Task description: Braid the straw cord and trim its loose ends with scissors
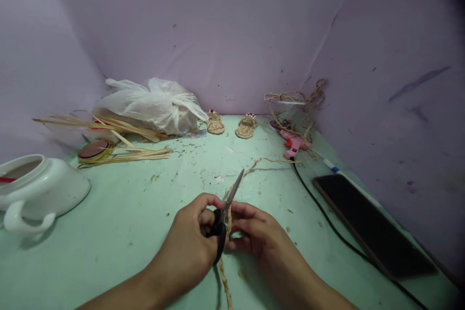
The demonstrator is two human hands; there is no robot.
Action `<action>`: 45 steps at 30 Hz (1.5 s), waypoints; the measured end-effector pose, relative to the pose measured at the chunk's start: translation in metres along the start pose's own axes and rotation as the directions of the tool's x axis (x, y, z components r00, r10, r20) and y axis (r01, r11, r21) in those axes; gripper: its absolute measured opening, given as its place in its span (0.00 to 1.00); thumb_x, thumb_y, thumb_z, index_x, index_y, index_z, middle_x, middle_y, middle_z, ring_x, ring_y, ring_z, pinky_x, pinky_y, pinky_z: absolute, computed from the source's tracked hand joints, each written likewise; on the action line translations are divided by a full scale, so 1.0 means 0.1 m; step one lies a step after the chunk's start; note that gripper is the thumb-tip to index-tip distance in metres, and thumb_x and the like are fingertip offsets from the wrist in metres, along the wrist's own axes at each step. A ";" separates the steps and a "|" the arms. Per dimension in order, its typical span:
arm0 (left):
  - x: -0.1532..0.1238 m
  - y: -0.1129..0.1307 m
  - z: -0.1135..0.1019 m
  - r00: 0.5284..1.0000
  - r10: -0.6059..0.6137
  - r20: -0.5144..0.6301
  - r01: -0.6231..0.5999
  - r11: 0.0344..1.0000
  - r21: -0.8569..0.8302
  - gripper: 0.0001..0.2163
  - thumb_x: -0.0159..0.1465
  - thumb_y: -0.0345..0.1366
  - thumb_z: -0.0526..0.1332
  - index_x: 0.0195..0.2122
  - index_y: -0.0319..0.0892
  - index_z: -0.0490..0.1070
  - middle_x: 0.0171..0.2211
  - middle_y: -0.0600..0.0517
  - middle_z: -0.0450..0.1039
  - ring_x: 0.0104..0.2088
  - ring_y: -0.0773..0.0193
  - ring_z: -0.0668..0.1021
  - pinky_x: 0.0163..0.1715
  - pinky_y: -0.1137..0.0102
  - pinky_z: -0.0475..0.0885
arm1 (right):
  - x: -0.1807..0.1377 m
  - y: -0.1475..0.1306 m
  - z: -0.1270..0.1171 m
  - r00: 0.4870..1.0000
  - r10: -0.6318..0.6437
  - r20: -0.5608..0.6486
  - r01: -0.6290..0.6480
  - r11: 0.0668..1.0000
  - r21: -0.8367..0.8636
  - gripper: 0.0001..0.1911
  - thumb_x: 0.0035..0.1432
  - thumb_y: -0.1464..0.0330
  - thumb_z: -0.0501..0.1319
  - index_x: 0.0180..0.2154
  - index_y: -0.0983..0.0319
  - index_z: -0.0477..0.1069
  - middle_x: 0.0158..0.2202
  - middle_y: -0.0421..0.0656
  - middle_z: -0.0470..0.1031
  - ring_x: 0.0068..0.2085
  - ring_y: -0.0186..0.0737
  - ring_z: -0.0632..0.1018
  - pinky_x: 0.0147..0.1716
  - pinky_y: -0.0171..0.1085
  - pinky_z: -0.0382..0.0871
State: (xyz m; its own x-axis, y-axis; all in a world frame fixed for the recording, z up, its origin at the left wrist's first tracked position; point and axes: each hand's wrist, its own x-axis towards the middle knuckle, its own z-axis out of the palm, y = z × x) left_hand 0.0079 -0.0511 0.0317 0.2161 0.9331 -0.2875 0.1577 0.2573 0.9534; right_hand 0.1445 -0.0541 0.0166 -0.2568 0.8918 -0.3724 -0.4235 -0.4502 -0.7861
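Low in the head view, my left hand (189,240) is closed around a pair of black-handled scissors (234,188), their blades pointing up and to the right. Facing it, my right hand (267,235) pinches a braided straw cord (224,282) beside the blades. Toward me the cord hangs down past the scissors, and its thin frayed end stretches away over the table toward the glue gun. The scissors partly hide the cord between my hands, so I cannot tell whether it lies between the blades. Some fingertips of both hands are also hidden.
On the green table (127,261) stand a white pot (69,189), straw strips (145,155), a round tin (95,150) and a tied plastic bag (156,106). Two tiny woven sandals (215,125) sit by the wall. A pink glue gun (297,144), its black cable (327,218) and a phone (374,227) lie right.
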 end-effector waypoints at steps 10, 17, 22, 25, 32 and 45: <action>-0.06 -0.16 0.14 0.994 -0.042 0.104 0.029 0.992 0.121 0.13 0.44 0.25 0.55 0.30 0.44 0.55 0.14 0.63 0.60 0.17 0.73 0.62 0.19 0.77 0.58 | 0.01 -0.10 -0.07 0.946 -0.217 -0.241 0.206 0.976 -0.070 0.20 0.38 0.67 0.68 0.36 0.67 0.71 0.21 0.40 0.73 0.23 0.34 0.72 0.25 0.34 0.64; -0.07 -0.12 0.11 0.988 -0.044 0.146 0.025 0.992 0.128 0.12 0.47 0.27 0.56 0.32 0.44 0.56 0.15 0.63 0.60 0.17 0.73 0.61 0.19 0.78 0.58 | 0.05 -0.11 -0.11 0.935 -0.225 -0.275 0.212 0.974 -0.078 0.16 0.37 0.67 0.68 0.31 0.67 0.73 0.21 0.41 0.74 0.22 0.32 0.71 0.26 0.35 0.66; -0.01 0.07 -0.02 0.998 0.058 0.023 -0.061 0.986 0.153 0.15 0.51 0.35 0.59 0.39 0.40 0.62 0.20 0.58 0.64 0.22 0.71 0.65 0.22 0.76 0.62 | 0.04 -0.13 -0.10 0.932 -0.218 -0.291 0.192 0.975 -0.115 0.12 0.33 0.67 0.69 0.24 0.67 0.73 0.19 0.42 0.73 0.20 0.31 0.69 0.22 0.33 0.63; 0.03 0.12 -0.10 0.995 0.094 -0.020 -0.088 0.975 0.205 0.16 0.52 0.37 0.58 0.41 0.38 0.63 0.21 0.56 0.65 0.22 0.70 0.67 0.22 0.76 0.63 | 0.02 -0.14 -0.09 0.936 -0.223 -0.271 0.174 0.966 -0.192 0.10 0.34 0.68 0.68 0.20 0.67 0.72 0.16 0.40 0.70 0.18 0.29 0.66 0.20 0.32 0.61; -0.01 0.04 -0.23 0.788 0.580 0.205 -0.506 0.422 0.752 0.20 0.50 0.29 0.55 0.46 0.41 0.62 0.33 0.51 0.71 0.34 0.61 0.71 0.39 0.64 0.64 | 0.01 -0.12 -0.07 0.902 -0.291 -0.320 0.133 0.890 -0.436 0.06 0.39 0.69 0.61 0.20 0.65 0.67 0.15 0.35 0.63 0.17 0.29 0.63 0.19 0.32 0.58; 0.07 0.16 -0.31 0.950 0.302 0.076 -0.160 0.265 0.951 0.11 0.57 0.34 0.49 0.40 0.44 0.65 0.25 0.51 0.71 0.28 0.57 0.72 0.27 0.66 0.63 | 0.01 -0.08 -0.09 0.910 -0.341 -0.235 0.165 0.818 -0.551 0.10 0.43 0.66 0.59 0.27 0.66 0.71 0.19 0.38 0.66 0.21 0.30 0.62 0.21 0.32 0.55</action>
State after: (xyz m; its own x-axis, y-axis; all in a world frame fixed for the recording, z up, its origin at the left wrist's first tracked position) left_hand -0.0179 -0.0322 0.0475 0.3265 0.9452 0.0073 0.9233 -0.3206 0.2116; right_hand 0.1554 -0.0488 0.0181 0.1153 0.9757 -0.1865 0.0898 -0.1972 -0.9762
